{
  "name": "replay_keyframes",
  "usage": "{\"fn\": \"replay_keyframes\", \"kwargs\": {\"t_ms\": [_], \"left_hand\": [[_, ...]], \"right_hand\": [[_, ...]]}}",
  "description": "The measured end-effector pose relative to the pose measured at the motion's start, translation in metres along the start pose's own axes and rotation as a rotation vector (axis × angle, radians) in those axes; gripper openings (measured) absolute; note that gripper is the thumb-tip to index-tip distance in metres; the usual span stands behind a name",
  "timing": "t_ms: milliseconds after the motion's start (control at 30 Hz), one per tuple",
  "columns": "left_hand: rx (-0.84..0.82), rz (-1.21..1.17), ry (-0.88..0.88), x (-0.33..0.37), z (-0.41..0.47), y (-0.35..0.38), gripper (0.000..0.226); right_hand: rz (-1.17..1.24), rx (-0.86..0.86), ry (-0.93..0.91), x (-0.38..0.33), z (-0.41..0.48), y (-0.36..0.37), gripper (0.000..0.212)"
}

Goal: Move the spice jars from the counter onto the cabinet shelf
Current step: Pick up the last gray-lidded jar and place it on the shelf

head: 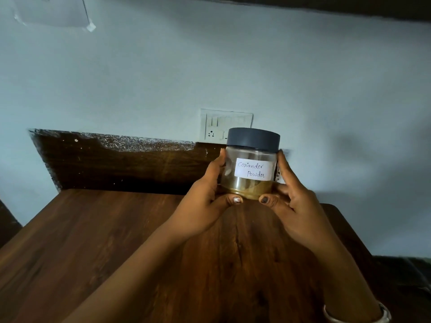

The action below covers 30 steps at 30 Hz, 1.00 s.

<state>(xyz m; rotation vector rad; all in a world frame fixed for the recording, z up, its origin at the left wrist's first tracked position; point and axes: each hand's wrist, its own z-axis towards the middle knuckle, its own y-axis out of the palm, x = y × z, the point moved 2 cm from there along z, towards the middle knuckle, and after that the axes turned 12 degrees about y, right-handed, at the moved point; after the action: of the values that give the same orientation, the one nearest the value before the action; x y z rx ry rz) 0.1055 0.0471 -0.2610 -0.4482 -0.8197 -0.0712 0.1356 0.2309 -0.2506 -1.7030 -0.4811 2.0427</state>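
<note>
The spice jar (250, 166) could slip and fall. Its sides are smooth and see-through, and only the sides and the bottom rim are held, so a loose hold could let it drop onto the wooden top (116, 241). It could then roll off an edge or crack. If the jar tips a lot, the brown powder (245, 191) at the bottom could slide about. I cannot tell if the dark grey lid (253, 139) is screwed on tight, so powder might spill too. The jar is close to the wall (140, 78) and the white switch board (217, 124), and a quick push forward could bump it there. No cabinet shelf shows here, so I cannot tell how far the jar has to go. The jar is upright and sits between the two hands, over the far part of the wooden top, nearer the far right corner than the left one. It looks lifted off the wood, but I am not sure. The left hand (205, 203) curls round the jar's left side and the right hand (296, 203) curls round its right side. Both thumbs (229, 201) press the front of the bottom rim. The white label (253, 169) faces the person and reads "Coriander Powder".
</note>
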Motion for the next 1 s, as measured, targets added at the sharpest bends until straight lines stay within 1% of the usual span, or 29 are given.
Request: {"fn": "replay_keyframes", "kwargs": {"t_ms": [67,133,200,267,333,500,633,733,867,933,1000], "left_hand": [[-0.02,0.015,0.038,0.01,0.022,0.009,0.075],[-0.027,0.016,0.085,0.024,0.049,0.02,0.064],[-0.026,-0.02,0.127,0.038,0.078,0.032,0.058],[-0.025,-0.085,0.16,0.053,0.111,0.047,0.055],[-0.01,-0.137,0.192,0.069,0.145,0.064,0.057],[0.054,-0.102,0.294,0.107,0.225,0.102,0.066],[0.166,0.029,0.385,0.13,0.282,0.116,0.068],[0.201,0.064,0.432,0.14,0.322,0.119,0.066],[0.23,0.073,0.483,0.143,0.367,0.118,0.052],[0.253,0.13,0.477,0.141,0.384,0.119,0.044],[0.235,0.183,0.486,0.139,0.397,0.121,0.042]], "right_hand": [[-0.052,0.077,-0.008,-0.004,0.004,-0.022,0.079],[-0.097,0.16,-0.03,-0.007,0.01,-0.048,0.08],[-0.125,0.234,-0.056,-0.012,0.019,-0.076,0.082],[-0.127,0.31,-0.082,-0.019,0.027,-0.109,0.079],[-0.131,0.383,-0.111,-0.026,0.037,-0.143,0.074],[-0.116,0.576,-0.175,-0.042,0.07,-0.219,0.065],[-0.095,0.643,-0.246,-0.06,0.103,-0.265,0.061],[-0.111,0.688,-0.301,-0.072,0.131,-0.292,0.057],[-0.112,0.731,-0.313,-0.081,0.165,-0.316,0.055],[-0.106,0.744,-0.323,-0.081,0.179,-0.324,0.054],[-0.11,0.749,-0.332,-0.079,0.19,-0.331,0.053]]}}
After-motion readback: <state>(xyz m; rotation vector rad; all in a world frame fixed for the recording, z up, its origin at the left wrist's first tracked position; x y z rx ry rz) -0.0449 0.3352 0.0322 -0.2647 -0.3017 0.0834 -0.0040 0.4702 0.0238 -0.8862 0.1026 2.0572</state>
